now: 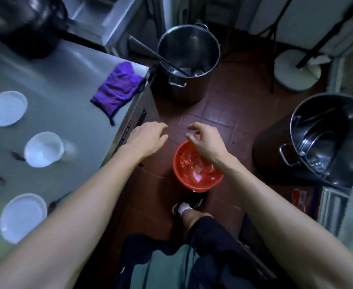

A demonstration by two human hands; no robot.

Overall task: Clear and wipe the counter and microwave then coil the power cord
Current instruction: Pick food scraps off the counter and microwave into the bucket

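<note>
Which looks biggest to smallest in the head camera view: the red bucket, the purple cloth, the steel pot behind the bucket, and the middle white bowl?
1. Steel pot, clearly largest.
2. Purple cloth and red bucket, too alike to rank; the bucket is partly hidden by the right hand.
3. Middle white bowl, smallest.

I see open tiled floor (219,113) between the counter (67,80) edge at left and the two steel pots: one pot (189,59) ahead, one pot (327,138) at right. A red bucket (184,180) stands mid-aisle, just beyond my shoe (190,202). On the counter, bare lanes run between three white bowls (43,149) and a purple cloth (117,90).
</note>
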